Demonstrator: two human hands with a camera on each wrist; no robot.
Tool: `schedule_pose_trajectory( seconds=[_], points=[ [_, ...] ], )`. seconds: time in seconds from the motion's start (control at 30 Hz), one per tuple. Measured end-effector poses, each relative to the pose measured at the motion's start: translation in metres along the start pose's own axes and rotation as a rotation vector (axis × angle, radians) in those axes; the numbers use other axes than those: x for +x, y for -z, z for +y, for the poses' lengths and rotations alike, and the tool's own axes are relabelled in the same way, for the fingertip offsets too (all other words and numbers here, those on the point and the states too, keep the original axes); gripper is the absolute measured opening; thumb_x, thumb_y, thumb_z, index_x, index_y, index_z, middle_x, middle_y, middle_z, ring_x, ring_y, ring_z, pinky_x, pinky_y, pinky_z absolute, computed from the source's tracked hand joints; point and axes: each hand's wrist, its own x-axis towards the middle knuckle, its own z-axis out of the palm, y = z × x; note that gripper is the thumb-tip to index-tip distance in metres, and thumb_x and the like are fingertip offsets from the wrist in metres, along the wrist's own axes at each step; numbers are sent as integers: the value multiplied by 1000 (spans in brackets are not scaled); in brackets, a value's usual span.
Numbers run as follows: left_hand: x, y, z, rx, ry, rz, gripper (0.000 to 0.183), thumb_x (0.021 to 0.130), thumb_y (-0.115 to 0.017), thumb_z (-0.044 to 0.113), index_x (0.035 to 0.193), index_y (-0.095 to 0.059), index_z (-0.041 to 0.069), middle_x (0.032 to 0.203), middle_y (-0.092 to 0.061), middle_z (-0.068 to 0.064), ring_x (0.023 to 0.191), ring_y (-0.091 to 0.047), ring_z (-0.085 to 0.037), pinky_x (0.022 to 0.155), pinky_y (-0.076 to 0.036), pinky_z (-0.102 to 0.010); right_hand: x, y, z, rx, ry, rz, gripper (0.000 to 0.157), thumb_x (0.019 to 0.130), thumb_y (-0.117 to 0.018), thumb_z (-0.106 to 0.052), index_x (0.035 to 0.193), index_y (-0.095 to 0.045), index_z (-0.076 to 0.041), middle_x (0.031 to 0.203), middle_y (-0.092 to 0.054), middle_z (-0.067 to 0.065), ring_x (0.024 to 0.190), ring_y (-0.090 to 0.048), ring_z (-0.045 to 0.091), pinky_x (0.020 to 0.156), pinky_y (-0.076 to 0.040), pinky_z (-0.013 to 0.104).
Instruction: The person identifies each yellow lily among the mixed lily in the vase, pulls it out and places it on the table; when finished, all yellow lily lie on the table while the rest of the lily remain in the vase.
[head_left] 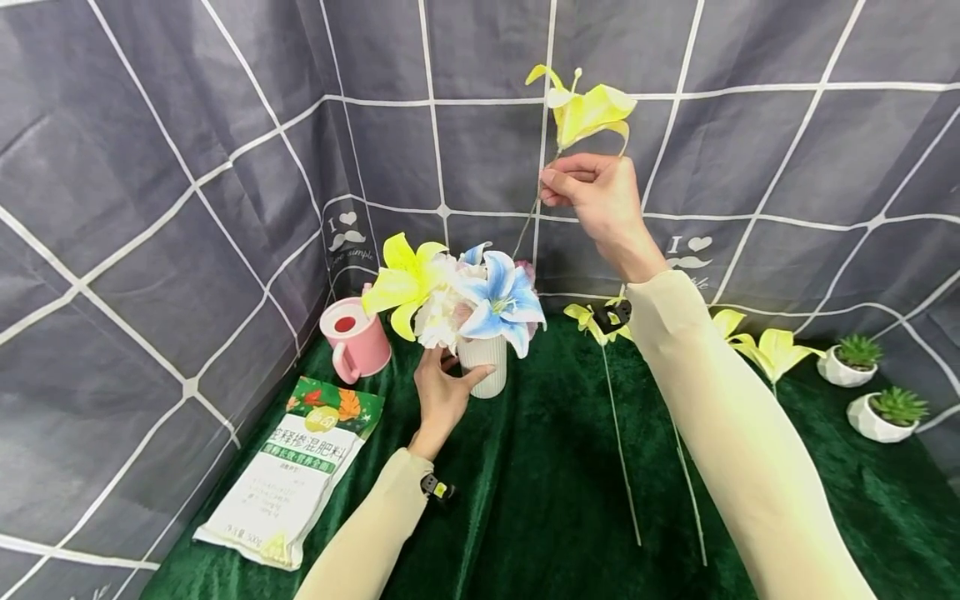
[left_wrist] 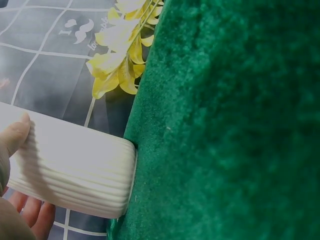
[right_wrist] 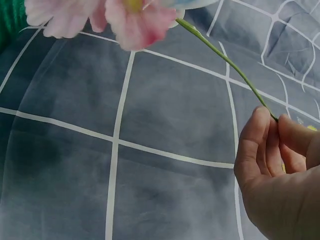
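Observation:
My right hand [head_left: 600, 196] pinches the thin green stem [right_wrist: 227, 60] of a yellow lily [head_left: 592, 112] above the bouquet. The stem's lower part runs down behind the blue and white lily [head_left: 504, 300]; its end is hidden. A white ribbed vase [head_left: 486, 371] stands upright, filled with that lily, another yellow lily [head_left: 405, 283] and pale pink-white blooms [head_left: 441, 312]. My left hand [head_left: 444, 396] grips the vase from its left side, thumb across the front. In the left wrist view, the thumb and fingers lie on opposite sides of the vase [left_wrist: 75, 160].
A pink watering can [head_left: 363, 346] and a fertilizer bag [head_left: 288, 475] are at left. Long-stemmed yellow lilies [head_left: 776, 354] lie at right, partly behind my right sleeve. Two small potted succulents [head_left: 847, 367] sit at far right. Grey checked cloth [head_left: 487, 158] hangs behind the green velvet [head_left: 540, 500].

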Motion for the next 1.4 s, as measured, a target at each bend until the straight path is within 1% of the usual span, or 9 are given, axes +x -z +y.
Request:
schedule_pose_trajectory(
  seconds=[0.13,0.43,0.53,0.67,0.83,0.9,1.0,1.2,1.4],
  points=[
    [1,0,1,-9,4,7,63,65,-96,30,115,-67,5,106,-66,-19,95,-70,-35,85,-60,-54,1,1,2,39,-14,47,3,85,-77,1,86,-76,-1,72,-76,3,60,-71,11,65,-62,22],
    [-2,2,2,-13,0,-7,63,66,-96,29,118,-66,9,109,-66,-15,100,-71,-32,88,-62,-49,3,5,9,-34,-60,132,6,86,-78,-6,89,-77,-2,70,-74,0,60,-69,10,66,-61,21],
    [-2,2,1,-13,6,-6,63,66,-96,29,118,-66,9,109,-66,-15,100,-71,-31,88,-62,-48,4,11,9,23,-29,143,2,87,-76,-2,85,-75,-2,66,-73,1,57,-69,11,64,-61,21],
    [-2,2,1,-11,-3,-11,65,67,-96,29,121,-65,12,110,-66,-12,100,-71,-31,88,-62,-47,3,20,5,107,8,141,8,87,-74,1,81,-73,-3,64,-72,2,56,-69,11,62,-60,21],
    [-1,2,1,-22,8,-19,65,67,-95,29,122,-65,13,112,-66,-11,101,-71,-31,88,-62,-46,0,32,-1,204,48,145,1,87,-74,4,87,-73,4,69,-74,6,60,-70,14,63,-61,22],
    [-1,2,2,-24,17,-20,62,67,-95,29,119,-65,13,110,-65,-11,100,-71,-31,89,-62,-46,-1,37,-3,252,62,155,9,85,-75,6,92,-71,10,71,-74,8,61,-70,16,63,-61,23],
    [-2,2,2,-31,21,-23,60,67,-95,29,116,-66,11,108,-65,-12,100,-71,-31,89,-61,-47,-5,49,-7,322,74,181,18,81,-79,6,95,-70,13,72,-74,11,61,-70,18,62,-61,24],
    [-1,2,2,-39,29,-24,60,67,-95,28,115,-65,9,109,-65,-12,100,-71,-31,89,-61,-46,-13,72,-17,442,126,234,8,82,-75,11,88,-70,11,71,-74,15,59,-70,21,60,-61,26],
    [-2,3,3,-35,58,-30,59,67,-95,31,114,-65,8,109,-64,-11,102,-71,-31,91,-61,-46,-28,100,-26,555,192,286,12,81,-74,15,91,-68,18,72,-73,20,59,-69,25,60,-61,28]
  ],
)
